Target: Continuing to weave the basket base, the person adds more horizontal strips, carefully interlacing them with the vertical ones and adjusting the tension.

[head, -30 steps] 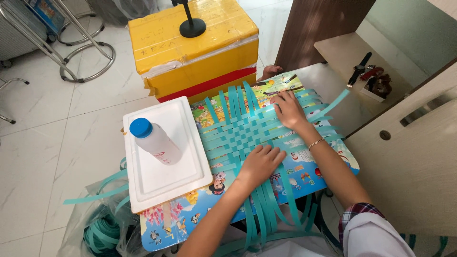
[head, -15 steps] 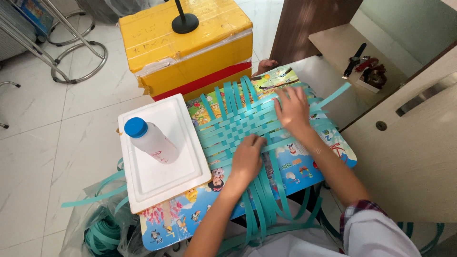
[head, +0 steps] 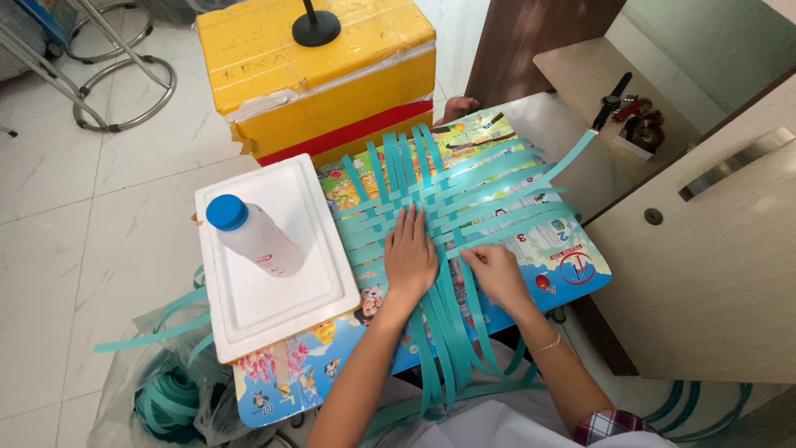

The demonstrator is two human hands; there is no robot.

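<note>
Left hand (head: 410,253) lay flat, fingers spread, pressing the teal woven strips (head: 439,195) on the colourful small table (head: 572,270). Right hand (head: 496,274), just beside it, pinched one strip. White tray (head: 274,307) left of weave.

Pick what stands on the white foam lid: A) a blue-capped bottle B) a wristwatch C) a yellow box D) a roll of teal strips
A: a white bottle with a blue cap stands on the white foam lid, left of the left hand, which lies flat on the woven teal strips.
</note>
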